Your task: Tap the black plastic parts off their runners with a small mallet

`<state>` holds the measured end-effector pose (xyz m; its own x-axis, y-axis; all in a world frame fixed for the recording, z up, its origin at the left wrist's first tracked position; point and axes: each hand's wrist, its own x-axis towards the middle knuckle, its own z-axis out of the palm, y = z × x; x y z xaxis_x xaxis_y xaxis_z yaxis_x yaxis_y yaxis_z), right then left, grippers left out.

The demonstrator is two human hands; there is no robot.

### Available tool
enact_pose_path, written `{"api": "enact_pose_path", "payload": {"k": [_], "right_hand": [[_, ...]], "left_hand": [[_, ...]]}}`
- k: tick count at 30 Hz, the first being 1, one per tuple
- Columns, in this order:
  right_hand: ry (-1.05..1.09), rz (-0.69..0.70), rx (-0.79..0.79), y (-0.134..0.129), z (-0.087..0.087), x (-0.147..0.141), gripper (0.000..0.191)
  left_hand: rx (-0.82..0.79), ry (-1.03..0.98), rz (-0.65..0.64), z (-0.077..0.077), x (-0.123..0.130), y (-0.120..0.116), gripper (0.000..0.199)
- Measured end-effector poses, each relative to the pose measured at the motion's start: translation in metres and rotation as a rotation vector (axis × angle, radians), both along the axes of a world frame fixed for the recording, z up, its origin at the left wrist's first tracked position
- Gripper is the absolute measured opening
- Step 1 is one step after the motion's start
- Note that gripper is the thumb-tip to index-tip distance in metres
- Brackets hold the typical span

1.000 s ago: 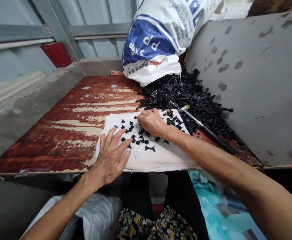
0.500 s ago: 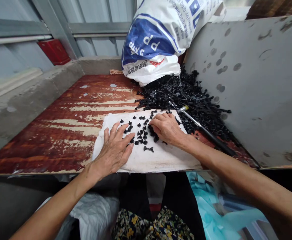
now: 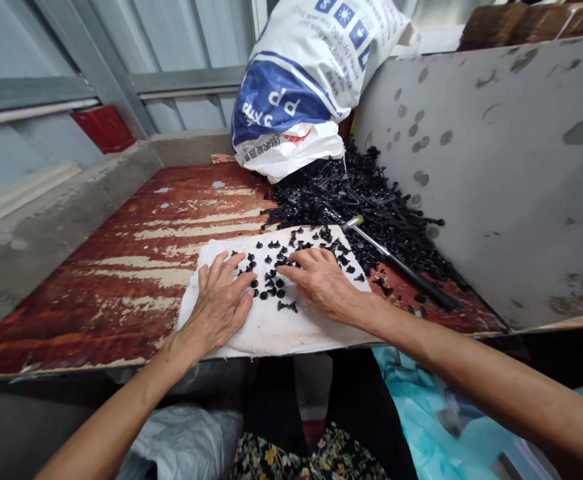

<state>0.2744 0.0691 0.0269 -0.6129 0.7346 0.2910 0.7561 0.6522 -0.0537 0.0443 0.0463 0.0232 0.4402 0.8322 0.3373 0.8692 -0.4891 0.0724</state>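
Observation:
A folded white cloth (image 3: 271,333) lies at the table's front edge, with several small black mushroom-shaped plastic pieces (image 3: 280,293) scattered over it. My left hand (image 3: 217,300) rests on the cloth's left side, fingers spread, tips beside the leftmost pieces. Over the right part of the cloth is my right hand (image 3: 324,283), fingers stretched out and slightly bent among the pieces; some are hidden under it. Nothing is visibly held in either hand. A joined pair of pieces (image 3: 287,307) lies between the hands, nearer the front edge.
A hammer (image 3: 396,261) with a black grip lies right of the cloth, against a heap of black plastic parts (image 3: 336,190). A white and blue woven sack (image 3: 291,100) leans behind the heap. A grey spotted panel (image 3: 496,187) borders the right side of the worn red-brown table (image 3: 121,300).
My right hand has shifted left over the pieces, uncovering several on the cloth's right side. My left hand stays spread at the left. The camera view has also shifted slightly.

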Motion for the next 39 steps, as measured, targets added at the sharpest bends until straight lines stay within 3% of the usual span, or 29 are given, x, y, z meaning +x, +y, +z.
{"api": "enact_pose_path", "payload": {"k": [4, 11, 16, 18, 21, 26, 31, 39], "right_hand": [[-0.049, 0.035, 0.004, 0.006, 0.000, -0.011, 0.042], [-0.023, -0.120, -0.046, 0.004, 0.002, 0.003, 0.038], [-0.013, 0.092, -0.044, -0.013, 0.000, 0.003, 0.041], [-0.008, 0.063, -0.039, -0.017, -0.001, 0.006, 0.036], [0.060, -0.004, -0.019, -0.024, -0.002, 0.012, 0.032], [0.134, 0.144, 0.039, -0.040, -0.008, 0.006, 0.022], [0.107, 0.073, 0.035, -0.038, -0.016, 0.015, 0.012], [0.076, -0.054, 0.054, -0.029, -0.014, 0.034, 0.017]], "left_hand": [[0.049, -0.024, 0.007, 0.004, 0.003, 0.006, 0.031], [0.065, 0.007, -0.033, 0.003, 0.006, -0.008, 0.030], [0.055, 0.048, -0.043, -0.003, 0.013, -0.031, 0.032], [0.031, 0.036, -0.041, -0.003, 0.012, -0.034, 0.031], [-0.014, -0.027, -0.047, -0.002, 0.010, -0.031, 0.028], [-0.011, -0.076, -0.056, 0.003, 0.015, -0.016, 0.025], [-0.009, -0.054, -0.048, 0.007, 0.024, -0.009, 0.022], [-0.009, -0.027, -0.093, 0.004, 0.029, -0.015, 0.023]]}}
